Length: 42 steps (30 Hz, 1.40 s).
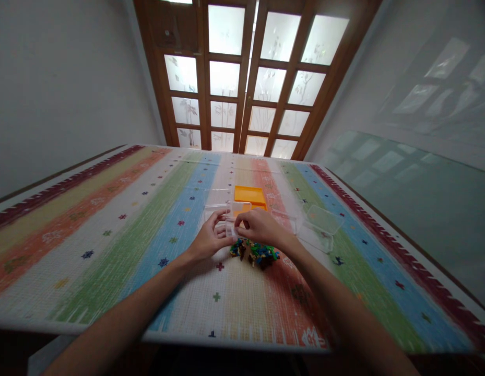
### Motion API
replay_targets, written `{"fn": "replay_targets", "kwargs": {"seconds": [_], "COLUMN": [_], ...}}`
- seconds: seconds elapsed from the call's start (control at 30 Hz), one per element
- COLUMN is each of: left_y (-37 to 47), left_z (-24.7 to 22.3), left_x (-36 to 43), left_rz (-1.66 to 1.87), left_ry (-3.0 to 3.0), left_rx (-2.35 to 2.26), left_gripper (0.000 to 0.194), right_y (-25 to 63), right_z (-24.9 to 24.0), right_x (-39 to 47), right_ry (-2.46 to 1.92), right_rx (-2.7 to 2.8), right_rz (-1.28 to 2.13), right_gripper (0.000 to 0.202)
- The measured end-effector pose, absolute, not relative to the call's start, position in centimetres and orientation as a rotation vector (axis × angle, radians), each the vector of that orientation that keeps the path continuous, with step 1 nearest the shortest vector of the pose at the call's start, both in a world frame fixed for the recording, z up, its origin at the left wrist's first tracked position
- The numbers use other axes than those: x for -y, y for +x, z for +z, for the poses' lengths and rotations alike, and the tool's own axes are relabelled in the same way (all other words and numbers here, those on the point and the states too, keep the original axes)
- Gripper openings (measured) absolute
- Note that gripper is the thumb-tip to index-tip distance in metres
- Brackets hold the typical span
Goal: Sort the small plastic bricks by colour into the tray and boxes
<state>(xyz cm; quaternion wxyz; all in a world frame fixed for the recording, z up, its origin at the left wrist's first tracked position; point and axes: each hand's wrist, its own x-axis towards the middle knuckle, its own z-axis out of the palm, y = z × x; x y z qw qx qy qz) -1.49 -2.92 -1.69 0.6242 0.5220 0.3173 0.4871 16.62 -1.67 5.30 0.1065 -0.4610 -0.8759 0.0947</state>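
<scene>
My left hand point(211, 237) is closed around the left side of a small clear plastic container point(230, 228). Against its right side, my right hand point(258, 225) has its fingers pinched together; what they hold, if anything, is too small to tell. Just below my hands lie a small pile of blue and green pieces point(237, 248) and a larger pile of green, blue and brown pieces point(263, 254). An orange tray point(250, 194) is behind my hands, partly overlapped by a clear box.
Clear plastic boxes and lids lie to the right, among them a clear lid point(324, 219) and a clear box point(318, 240). A striped tablecloth point(120, 250) covers the table. Wooden doors with glass panes point(242, 78) stand beyond its far edge.
</scene>
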Motion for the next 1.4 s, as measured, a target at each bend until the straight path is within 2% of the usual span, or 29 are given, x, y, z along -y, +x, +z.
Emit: {"fn": "replay_targets", "kwargs": {"seconds": [0.5, 0.87, 1.07, 1.4], "left_y": [-1.6, -1.9, -1.9, -1.9], "left_z": [-1.2, -1.1, -1.3, -1.2], "left_x": [3.0, 2.8, 2.7, 2.7], "left_rz": [1.143, 1.184, 1.189, 1.195], "left_ry": [1.189, 1.227, 1.240, 1.239], "left_rx": [-0.812, -0.864, -0.861, -0.846], "left_gripper": [0.073, 0.071, 0.071, 0.070], "right_y": [19.2, 20.7, 21.4, 19.8], "right_z": [3.6, 0.7, -0.3, 0.9], "right_x": [3.1, 6.2, 6.1, 5.0], "right_ry": [-1.128, -0.993, -1.062, -1.150], "right_rx": [2.289, 2.759, 2.669, 2.715], "right_rz": [0.351, 0.388, 0.388, 0.426], "right_gripper": [0.022, 0.027, 0.023, 0.026]}}
